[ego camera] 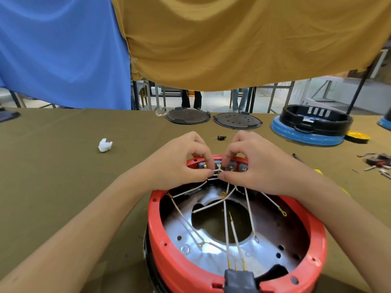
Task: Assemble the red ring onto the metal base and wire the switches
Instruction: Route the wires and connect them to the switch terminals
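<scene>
Olive cloth covers the table under blue and mustard drapes; both hands pinch white wires.

Glossy red plastic ring sits on a shiny metal base; matt olive cloth covers the counter.

Desk: lying under an olive-brown cloth.
Crumpled white scrap: sitting on the desk to the left.
Two dark round plates: lying side by side at the far edge, the right one showing small holes.
Black housing on a blue ring: standing at the far right.
Yellow disc: lying just beside that blue ring.
Small black part: resting mid-desk.
Loose small parts: lying scattered at the right edge.
Blue sheet and mustard sheet: hanging behind the desk.
</scene>
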A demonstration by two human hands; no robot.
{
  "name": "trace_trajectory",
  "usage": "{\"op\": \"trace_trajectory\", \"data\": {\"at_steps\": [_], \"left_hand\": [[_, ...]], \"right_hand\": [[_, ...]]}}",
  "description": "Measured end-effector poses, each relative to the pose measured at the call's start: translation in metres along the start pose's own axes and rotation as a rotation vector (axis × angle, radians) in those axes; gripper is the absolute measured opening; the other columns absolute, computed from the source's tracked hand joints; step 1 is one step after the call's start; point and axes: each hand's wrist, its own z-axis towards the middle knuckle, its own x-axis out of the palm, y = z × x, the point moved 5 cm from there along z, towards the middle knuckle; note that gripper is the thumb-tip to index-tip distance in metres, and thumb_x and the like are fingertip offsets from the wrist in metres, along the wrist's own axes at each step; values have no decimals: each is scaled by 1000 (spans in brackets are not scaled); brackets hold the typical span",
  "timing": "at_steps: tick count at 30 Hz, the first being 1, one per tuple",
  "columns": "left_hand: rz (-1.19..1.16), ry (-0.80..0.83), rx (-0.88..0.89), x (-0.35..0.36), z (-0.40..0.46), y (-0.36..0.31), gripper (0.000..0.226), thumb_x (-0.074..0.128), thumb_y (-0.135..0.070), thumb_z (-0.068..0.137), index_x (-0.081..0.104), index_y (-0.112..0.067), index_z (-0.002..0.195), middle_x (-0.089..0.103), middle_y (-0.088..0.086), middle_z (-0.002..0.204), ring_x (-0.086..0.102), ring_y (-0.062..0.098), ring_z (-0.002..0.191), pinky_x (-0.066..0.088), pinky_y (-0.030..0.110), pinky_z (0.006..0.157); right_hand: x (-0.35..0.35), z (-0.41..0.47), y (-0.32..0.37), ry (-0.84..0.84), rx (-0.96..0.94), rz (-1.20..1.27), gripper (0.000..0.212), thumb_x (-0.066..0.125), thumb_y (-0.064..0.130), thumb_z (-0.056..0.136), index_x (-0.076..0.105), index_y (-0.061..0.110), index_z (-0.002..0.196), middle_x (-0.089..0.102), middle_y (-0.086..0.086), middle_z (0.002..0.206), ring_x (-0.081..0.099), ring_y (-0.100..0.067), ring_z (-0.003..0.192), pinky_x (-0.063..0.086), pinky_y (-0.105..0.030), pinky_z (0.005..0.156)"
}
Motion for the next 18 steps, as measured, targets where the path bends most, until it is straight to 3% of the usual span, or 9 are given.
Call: {"op": "trace_trajectory", "data": {"at_steps": [10,18], "left_hand": [[-26,58,14,1,-1,-3,10,74,-19,85,70,-27,82,51,-5,108,51,-11,65,36,6,66],[-29,67,7,1,0,-4,11,75,-17,83,70,-26,80,50,-4,108,52,-8,70,36,6,67]], "right_hand": [[-2,-2,2,-49,19,10,21,71,57,76,69,36,80,48,17,90,45,4,90,38,-15,69],[-3,-2,1,-33,38,75,21,76,53,76,73,32,80,50,15,89,48,5,83,36,-14,63]]}}
